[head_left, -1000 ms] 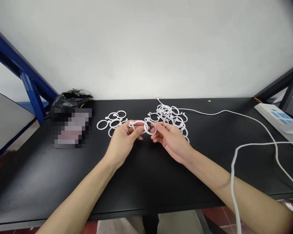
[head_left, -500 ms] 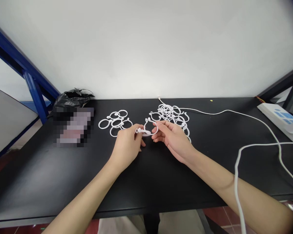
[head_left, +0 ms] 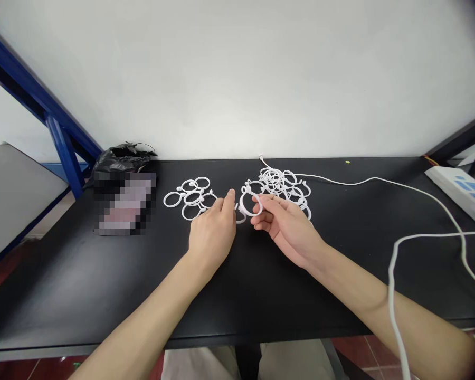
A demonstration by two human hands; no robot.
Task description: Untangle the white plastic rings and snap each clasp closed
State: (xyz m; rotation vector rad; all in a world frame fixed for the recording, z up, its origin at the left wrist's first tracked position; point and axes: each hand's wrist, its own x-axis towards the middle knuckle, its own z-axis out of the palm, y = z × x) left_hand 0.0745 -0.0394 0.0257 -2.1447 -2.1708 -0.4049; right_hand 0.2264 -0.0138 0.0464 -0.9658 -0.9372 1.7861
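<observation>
The right hand (head_left: 287, 227) pinches a white ring (head_left: 243, 205) between thumb and fingertips, holding it up off the table (head_left: 261, 295) with its small eyelet end uppermost; the left hand (head_left: 214, 232) is just beside it, back towards the camera, index finger pointing forward — whether its hidden thumb and fingers grip anything I cannot tell; a second ring (head_left: 241, 220), blurred, shows between the two hands, partly behind the held one, and whether the two are linked is unclear; beyond the left hand lies a small, loose cluster of rings (head_left: 193, 205), beyond the right a denser, tangled heap (head_left: 275, 182); judging by this split, the handling looks partway along — one ring in hand, many lying in both groups — though which group is finished cannot be told; farther out are a black plastic bag (head_left: 121, 157), a white cable (head_left: 352, 183) and a white box (head_left: 459, 190).
</observation>
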